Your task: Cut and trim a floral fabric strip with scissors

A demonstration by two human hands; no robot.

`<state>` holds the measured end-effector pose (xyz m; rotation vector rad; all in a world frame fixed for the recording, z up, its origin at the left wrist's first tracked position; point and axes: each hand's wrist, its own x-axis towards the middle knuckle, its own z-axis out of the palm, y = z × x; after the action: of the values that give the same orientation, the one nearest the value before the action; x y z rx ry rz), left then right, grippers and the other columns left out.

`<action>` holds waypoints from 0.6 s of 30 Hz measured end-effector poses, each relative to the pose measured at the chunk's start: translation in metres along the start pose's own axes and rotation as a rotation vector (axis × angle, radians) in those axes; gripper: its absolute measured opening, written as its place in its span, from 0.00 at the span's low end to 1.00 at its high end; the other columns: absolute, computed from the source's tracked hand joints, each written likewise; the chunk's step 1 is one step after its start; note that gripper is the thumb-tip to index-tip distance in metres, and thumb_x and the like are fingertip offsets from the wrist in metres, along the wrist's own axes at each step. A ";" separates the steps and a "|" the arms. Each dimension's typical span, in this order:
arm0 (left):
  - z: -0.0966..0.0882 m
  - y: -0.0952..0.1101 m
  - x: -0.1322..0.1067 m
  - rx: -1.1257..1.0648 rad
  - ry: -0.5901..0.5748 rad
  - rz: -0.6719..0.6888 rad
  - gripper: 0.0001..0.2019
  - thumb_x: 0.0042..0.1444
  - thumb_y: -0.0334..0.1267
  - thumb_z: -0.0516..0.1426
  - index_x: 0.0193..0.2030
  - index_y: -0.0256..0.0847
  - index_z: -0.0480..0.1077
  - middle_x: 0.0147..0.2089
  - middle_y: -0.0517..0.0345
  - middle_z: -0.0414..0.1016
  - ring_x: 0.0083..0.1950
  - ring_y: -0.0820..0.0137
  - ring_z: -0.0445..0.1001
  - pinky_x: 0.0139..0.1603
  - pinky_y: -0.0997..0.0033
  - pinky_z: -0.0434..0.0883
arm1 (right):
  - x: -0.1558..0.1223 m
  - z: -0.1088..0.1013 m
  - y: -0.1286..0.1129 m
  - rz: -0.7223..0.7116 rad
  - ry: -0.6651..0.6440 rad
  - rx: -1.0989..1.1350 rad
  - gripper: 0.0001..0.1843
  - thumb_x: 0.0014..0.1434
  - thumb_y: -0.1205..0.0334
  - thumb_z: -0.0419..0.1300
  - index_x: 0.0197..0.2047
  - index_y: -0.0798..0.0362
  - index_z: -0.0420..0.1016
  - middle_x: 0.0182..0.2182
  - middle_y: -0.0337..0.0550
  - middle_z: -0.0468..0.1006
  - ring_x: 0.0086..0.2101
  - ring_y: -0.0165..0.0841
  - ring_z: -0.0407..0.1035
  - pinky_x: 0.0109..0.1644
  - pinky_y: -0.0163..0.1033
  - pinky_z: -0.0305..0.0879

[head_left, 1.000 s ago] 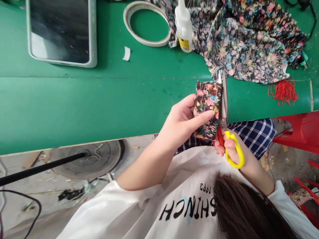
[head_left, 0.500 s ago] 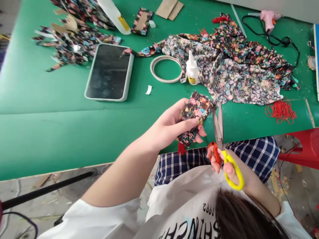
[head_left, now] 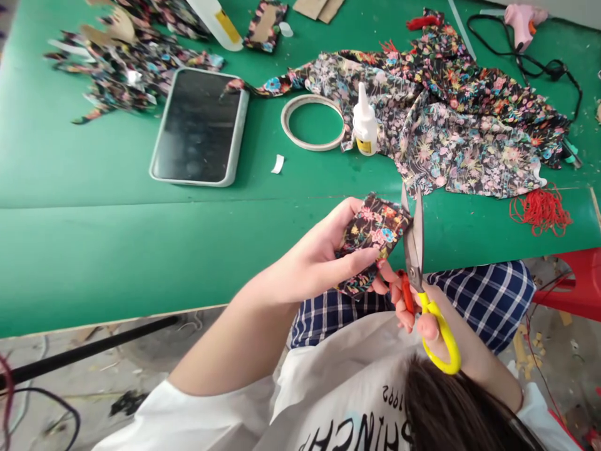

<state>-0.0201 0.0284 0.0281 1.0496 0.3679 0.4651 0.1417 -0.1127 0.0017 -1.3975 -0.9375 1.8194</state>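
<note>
My left hand [head_left: 323, 260] grips a small piece wrapped in dark floral fabric [head_left: 375, 232], held over the near edge of the green table [head_left: 117, 238]. My right hand [head_left: 425, 316] holds scissors [head_left: 416, 263] with one orange and one yellow handle loop. Their blades point away from me, slightly apart, right beside the piece's right edge. A large crumpled floral cloth [head_left: 446, 125] lies on the table beyond the scissors.
A phone [head_left: 200, 128] lies face up at the left. A tape ring [head_left: 312, 122] and a glue bottle [head_left: 364, 125] stand mid-table. Fabric scraps [head_left: 122, 69] pile far left, red threads [head_left: 539, 210] right, a pink glue gun [head_left: 521, 15] far right. A red stool [head_left: 573, 279] stands beside me.
The view tilted up to show more of the table. My left hand turned the fabric piece from upright to tilted, and the scissors stay at its right edge.
</note>
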 end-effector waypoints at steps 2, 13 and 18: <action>0.000 -0.001 0.000 -0.004 -0.002 -0.007 0.09 0.59 0.38 0.58 0.41 0.47 0.60 0.30 0.60 0.79 0.26 0.67 0.78 0.24 0.73 0.76 | -0.001 0.001 -0.003 -0.010 0.011 0.008 0.41 0.38 0.22 0.57 0.39 0.50 0.63 0.22 0.31 0.61 0.23 0.26 0.54 0.28 0.35 0.53; 0.004 0.004 -0.001 0.030 0.009 -0.014 0.10 0.60 0.38 0.57 0.40 0.43 0.57 0.30 0.61 0.79 0.26 0.69 0.78 0.25 0.74 0.75 | -0.002 0.000 -0.005 0.005 0.057 -0.043 0.37 0.39 0.25 0.60 0.36 0.50 0.62 0.22 0.31 0.61 0.24 0.26 0.53 0.27 0.35 0.50; 0.002 0.002 -0.001 0.020 0.004 -0.022 0.10 0.60 0.38 0.57 0.41 0.44 0.56 0.31 0.61 0.79 0.26 0.69 0.78 0.25 0.74 0.76 | -0.004 -0.001 -0.007 0.017 0.026 -0.022 0.37 0.37 0.26 0.61 0.36 0.49 0.62 0.22 0.30 0.60 0.23 0.26 0.51 0.26 0.35 0.48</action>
<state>-0.0205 0.0271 0.0314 1.0635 0.3879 0.4448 0.1441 -0.1116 0.0095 -1.4433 -0.9377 1.8038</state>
